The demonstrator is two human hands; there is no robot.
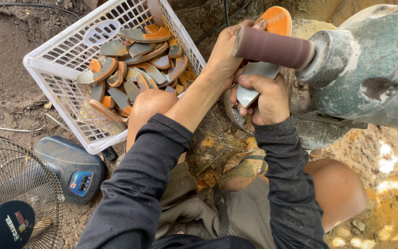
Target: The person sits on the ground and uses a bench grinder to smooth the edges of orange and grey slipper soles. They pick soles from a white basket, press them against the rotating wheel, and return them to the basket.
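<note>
Head view: you've got the sole (259, 76) at upper centre-right of the frame, pressed up against the sanding drum (272, 47), which sticks out leftward from the green motor (369, 64) at upper right. Left hand (224, 57) is clenched round the sole's far, orange end behind the drum; right hand (266, 99) grips the grey near end, fingers wrapped under, thumb on top. Both hands are touching the sole and sit just beside the drum, so keep knuckles and thumb off the abrasive, the left especially, since it looks nearly against the drum's end. My read: you're sanding the sole's edge, and it goes best with light, even pressure, rolling the sole along its curve rather than holding one spot, which would likely cut a flat. Keep both wrists braced so the drum can't snatch the piece. Watch your dark sleeves (282, 152); the right cuff is near the drum. Basket (61, 55) at upper left holds more orange-grey soles and is within your left reach. Fan (14, 198) sits at lower left beside the basket. Can't tell from one frame whether the drum is spinning.
</note>
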